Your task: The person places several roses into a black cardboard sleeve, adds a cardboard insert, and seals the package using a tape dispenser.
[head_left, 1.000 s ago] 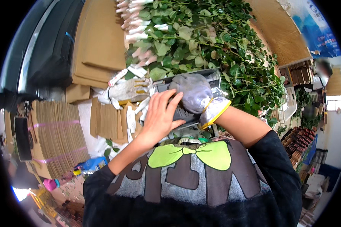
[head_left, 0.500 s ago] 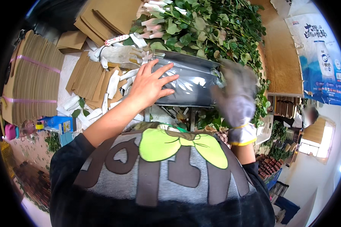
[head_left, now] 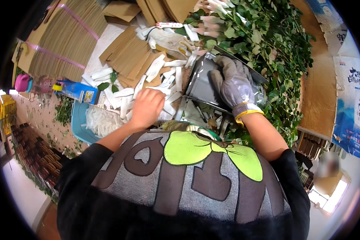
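Note:
My bare left hand (head_left: 149, 107) has its fingers curled down among loose white mesh sleeves (head_left: 155, 68). Its fingertips are hidden, so what they grip cannot be made out. In a grey-white work glove with a yellow cuff, my right hand (head_left: 234, 82) lies with fingers stretched out over clear plastic film (head_left: 202, 78) in a dark shallow tray (head_left: 206, 105). Leafy green stems (head_left: 274, 44) spread behind and to the right of the tray. A second work glove (head_left: 170, 41) rests beyond the sleeves.
Cardboard sheets (head_left: 128, 54) lie left of the sleeves, and a strapped cardboard stack (head_left: 64, 38) stands farther left. A light-blue bin (head_left: 77, 123) holds white netting, with a blue carton (head_left: 79, 91) behind it. A cardboard edge (head_left: 318, 80) borders the stems on the right.
My left hand has left the film and moved left to the white sleeves, its fingers now curled. My gloved right hand has come down from the tray's right end onto the film. The view has turned.

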Demonstrator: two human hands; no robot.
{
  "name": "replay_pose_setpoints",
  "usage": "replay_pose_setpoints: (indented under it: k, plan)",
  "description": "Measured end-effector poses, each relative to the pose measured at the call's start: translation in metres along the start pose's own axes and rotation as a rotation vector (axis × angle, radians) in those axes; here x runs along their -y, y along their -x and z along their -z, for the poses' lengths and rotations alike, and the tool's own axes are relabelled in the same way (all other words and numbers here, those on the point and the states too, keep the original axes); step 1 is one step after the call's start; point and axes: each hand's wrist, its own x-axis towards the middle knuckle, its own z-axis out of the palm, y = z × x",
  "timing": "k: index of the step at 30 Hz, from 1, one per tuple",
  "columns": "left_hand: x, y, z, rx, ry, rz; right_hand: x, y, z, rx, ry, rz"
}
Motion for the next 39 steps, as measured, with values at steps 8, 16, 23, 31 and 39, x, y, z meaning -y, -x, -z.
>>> replay_pose_setpoints:
  k: [8, 16, 23, 31, 39]
  plan:
    - [0.019, 0.031, -0.021, 0.375, -0.338, -0.115, -0.006, -0.003, -0.008, -0.11, 0.038, 0.089]
    - [0.058, 0.097, 0.061, 0.34, -0.296, 0.435, -0.009, -0.002, -0.008, -0.124, -0.002, 0.103]
    - [0.046, -0.006, -0.001, 0.437, -0.314, 0.399, -0.007, -0.004, -0.008, -0.097, 0.021, 0.043]
    - [0.075, -0.067, 0.029, 0.809, -0.339, 0.132, -0.002, -0.007, -0.001, -0.085, -0.045, 0.01]
    - [0.028, -0.1, 0.055, 1.006, 0.951, 0.577, -0.001, -0.009, 0.001, -0.012, -0.002, -0.061]
